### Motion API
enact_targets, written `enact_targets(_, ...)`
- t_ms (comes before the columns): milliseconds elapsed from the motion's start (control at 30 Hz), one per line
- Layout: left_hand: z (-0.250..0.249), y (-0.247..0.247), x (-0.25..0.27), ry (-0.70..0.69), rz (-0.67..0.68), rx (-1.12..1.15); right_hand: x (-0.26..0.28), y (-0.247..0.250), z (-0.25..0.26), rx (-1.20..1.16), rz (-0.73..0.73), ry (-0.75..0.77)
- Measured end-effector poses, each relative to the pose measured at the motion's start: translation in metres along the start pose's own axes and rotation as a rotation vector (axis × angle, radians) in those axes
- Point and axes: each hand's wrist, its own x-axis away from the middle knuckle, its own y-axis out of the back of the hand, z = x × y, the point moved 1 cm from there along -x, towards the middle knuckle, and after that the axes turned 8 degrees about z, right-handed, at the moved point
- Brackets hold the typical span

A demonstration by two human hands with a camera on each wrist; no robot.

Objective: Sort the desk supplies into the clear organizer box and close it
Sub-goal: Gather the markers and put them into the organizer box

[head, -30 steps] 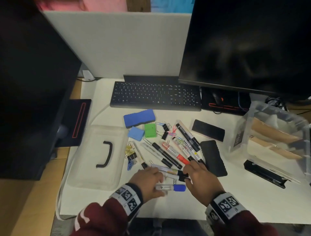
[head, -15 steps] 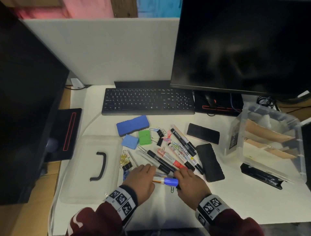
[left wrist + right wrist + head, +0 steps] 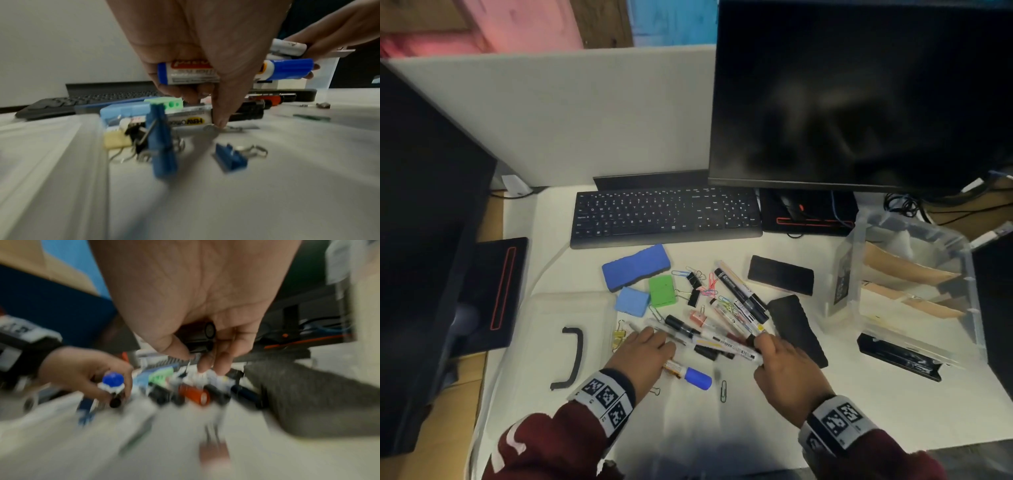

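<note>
Step in hand, as I read it: gathering the markers off the pile before any goes into the box. Left hand [image 3: 643,353] grips a blue-capped marker [image 3: 690,374] in the palm, fingers curled round the barrel, cap sticking out to the right; wrist view shows its thumb tip down on the surface beside a second marker [image 3: 213,119]. Right hand [image 3: 787,368] is clenched on a white marker [image 3: 726,346] plus a dark-capped one, near the middle of the pile; exact count is unclear, that wrist view is blurred. Loose markers [image 3: 741,298], binder clips [image 3: 693,278], paper clips [image 3: 710,286], the blue eraser [image 3: 636,267], the small blue block [image 3: 632,300] and green block [image 3: 662,290] lie on the white surface [image 3: 774,411] between keyboard [image 3: 666,216] and hands. Clear organizer box [image 3: 914,294] stands open at the far right, cardboard dividers inside, well apart from the pile; its lid [image 3: 544,346] with black handle lies flat on the left. Next move likely needs both fistfuls consolidated, carried right over the two black erasers [image 3: 796,329], and dropped lengthwise into one divider slot. Box is not yet filled, lid is off.
</note>
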Motion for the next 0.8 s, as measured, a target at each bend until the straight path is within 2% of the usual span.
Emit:
enact_targets(167,-0.016,0.031,-0.006,-0.006,-0.261,0.135,0.028,0.075,-0.008,-0.170,-0.177,0.026)
enact_targets(300,-0.032,0.060,-0.015,0.040,-0.302,0.292,0.049,0.127,-0.061,-0.127,-0.409,-0.088)
enact_targets(367,-0.040,0.069,-0.021,0.047,-0.330,0.305,0.056,0.140,-0.096,-0.080,-0.432,-0.205)
enact_targets(467,-0.052,0.078,-0.026,0.055,-0.365,0.364,0.061,0.147,-0.146,0.016,-0.355,-0.357)
enact_targets(600,-0.061,0.074,-0.024,0.145,-0.270,0.498,0.057,0.142,-0.185,0.135,-0.158,-0.462)
enact_targets(800,-0.068,0.056,-0.012,0.149,-0.234,0.543,0.034,0.138,-0.194,0.042,-0.063,-0.448)
